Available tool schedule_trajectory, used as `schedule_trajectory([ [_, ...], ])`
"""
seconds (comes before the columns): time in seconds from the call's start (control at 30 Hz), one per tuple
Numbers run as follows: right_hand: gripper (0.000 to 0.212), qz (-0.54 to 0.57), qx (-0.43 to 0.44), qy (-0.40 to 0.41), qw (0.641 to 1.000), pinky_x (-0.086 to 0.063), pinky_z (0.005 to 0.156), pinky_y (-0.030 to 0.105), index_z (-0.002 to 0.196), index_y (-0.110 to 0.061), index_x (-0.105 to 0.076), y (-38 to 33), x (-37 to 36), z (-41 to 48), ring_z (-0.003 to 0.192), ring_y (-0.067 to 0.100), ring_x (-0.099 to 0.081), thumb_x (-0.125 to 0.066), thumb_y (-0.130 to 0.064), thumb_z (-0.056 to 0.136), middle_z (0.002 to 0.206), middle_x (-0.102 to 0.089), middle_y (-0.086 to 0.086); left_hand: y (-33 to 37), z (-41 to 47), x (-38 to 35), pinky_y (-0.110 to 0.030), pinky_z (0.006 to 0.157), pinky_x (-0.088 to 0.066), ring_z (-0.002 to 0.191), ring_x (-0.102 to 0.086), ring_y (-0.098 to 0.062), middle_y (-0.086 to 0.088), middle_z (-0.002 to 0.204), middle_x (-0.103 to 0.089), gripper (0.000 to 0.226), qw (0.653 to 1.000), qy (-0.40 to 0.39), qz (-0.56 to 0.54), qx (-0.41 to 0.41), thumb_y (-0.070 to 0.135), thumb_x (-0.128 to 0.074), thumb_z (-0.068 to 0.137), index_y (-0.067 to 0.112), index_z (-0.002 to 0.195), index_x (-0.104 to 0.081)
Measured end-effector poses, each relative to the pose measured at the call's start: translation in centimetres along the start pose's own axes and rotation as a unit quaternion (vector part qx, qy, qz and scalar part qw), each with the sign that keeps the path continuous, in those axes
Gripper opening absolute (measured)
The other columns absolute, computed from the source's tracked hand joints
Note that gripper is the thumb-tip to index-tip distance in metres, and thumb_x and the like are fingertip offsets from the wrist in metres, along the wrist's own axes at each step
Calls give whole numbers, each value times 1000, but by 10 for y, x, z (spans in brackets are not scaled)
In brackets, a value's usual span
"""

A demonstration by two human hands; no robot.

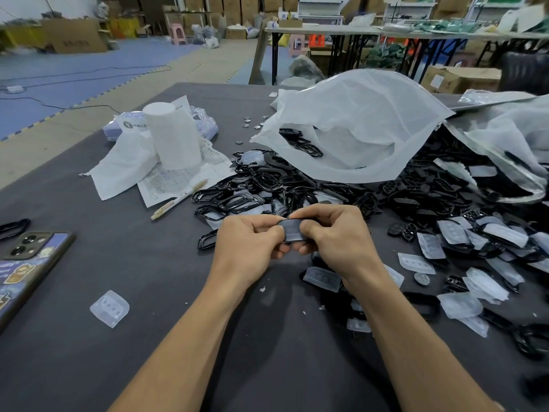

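Over a dark grey cloth-covered surface (154, 263), a person's left hand (249, 239) and right hand (334, 237) each pinch one end of a small grey translucent plastic pad (292, 230), both grips clamped on it, just in front of a heap of glossy black plastic frames (267, 185). Bare surface lies open to the left, reaching a patterned phone (32, 263) at the edge.

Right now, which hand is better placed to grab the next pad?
Right, probably: a pad lies just below the right hand, more beyond it. The left hand has one lone pad farther off. Both pinch a part.
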State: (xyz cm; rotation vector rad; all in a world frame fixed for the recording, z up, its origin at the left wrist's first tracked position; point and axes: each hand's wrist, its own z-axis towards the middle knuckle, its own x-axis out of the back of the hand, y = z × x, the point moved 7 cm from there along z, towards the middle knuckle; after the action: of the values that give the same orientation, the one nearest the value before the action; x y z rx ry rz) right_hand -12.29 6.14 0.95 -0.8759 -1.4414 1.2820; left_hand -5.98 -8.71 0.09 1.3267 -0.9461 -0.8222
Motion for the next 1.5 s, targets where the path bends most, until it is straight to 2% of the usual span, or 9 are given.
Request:
schedule_trajectory([
  [0.13,38,-2,10,-20,1000,-62,71,53,79,-19,-81,-4,-3,-2,56,30,-71,-58,9,91,72,-77,10,6,-3,7,-22,53,-55,54,-68,-7,3,64,-75,15,998,36,42,-39,21,-77,88,34,82,-84],
  [0.33,25,9,30,-4,1000,-59,57,33,81,-20,-81,-8,-7,-8,53,24,-72,-67,1,82,68,-76,5,11,-3,10,-18,46,-50,46,-67,-9,5,55,-71,30,993,68,71,-70,10,-79,87,34,68,-82],
  [0.53,32,49,-1,6,999,-62,65,41,82,-17,-79,-3,-4,-7,55,27,-69,-70,13,77,71,-75,7,4,0,7,-23,53,-56,57,-73,-20,-7,66,-76,19,1000,24,12,-13,12,-77,92,19,76,-84],
  [0.67,32,49,3,20,999,-59,65,42,79,-15,-80,-2,3,-5,53,24,-64,-69,15,77,68,-73,10,-3,1,4,-23,53,-55,61,-72,-19,-9,71,-77,32,996,-12,-73,57,21,-66,100,15,74,-83],
  [0.97,32,44,11,-9,999,-61,68,43,80,-19,-81,-3,2,-4,56,23,-66,-71,12,78,71,-74,7,-3,0,3,-19,51,-53,52,-64,-14,-12,64,-73,30,997,-46,-34,44,-5,-69,86,15,68,-83],
  [1.03,31,2,27,-4,1000,-60,70,41,84,-23,-81,-6,3,-5,59,16,-64,-71,5,77,71,-74,0,-4,0,5,-20,49,-52,50,-63,-14,-13,63,-73,32,998,-33,-37,42,-7,-69,84,16,65,-82],
  [1.2,44,-249,137,-19,959,-47,65,7,104,-39,-80,-29,2,-14,66,2,-62,-78,-11,69,81,-74,-15,-6,2,9,-21,49,-51,51,-61,-15,-13,62,-71,25,999,-19,-30,35,-8,-67,82,9,70,-82],
  [1.43,39,-278,65,55,957,-41,64,-1,106,-33,-82,-27,61,-4,68,-13,-62,-81,-13,73,78,-65,-31,-1,0,25,-33,66,-63,62,-73,-8,6,70,-78,15,995,93,43,-11,47,-75,68,41,79,-82],
  [1.5,37,-341,12,90,936,-48,78,9,107,-32,-81,-21,105,3,72,-5,-63,-80,-13,75,86,-71,-24,3,-2,32,-34,74,-62,67,-75,-4,15,69,-76,12,988,130,73,-28,48,-75,70,48,81,-80],
])
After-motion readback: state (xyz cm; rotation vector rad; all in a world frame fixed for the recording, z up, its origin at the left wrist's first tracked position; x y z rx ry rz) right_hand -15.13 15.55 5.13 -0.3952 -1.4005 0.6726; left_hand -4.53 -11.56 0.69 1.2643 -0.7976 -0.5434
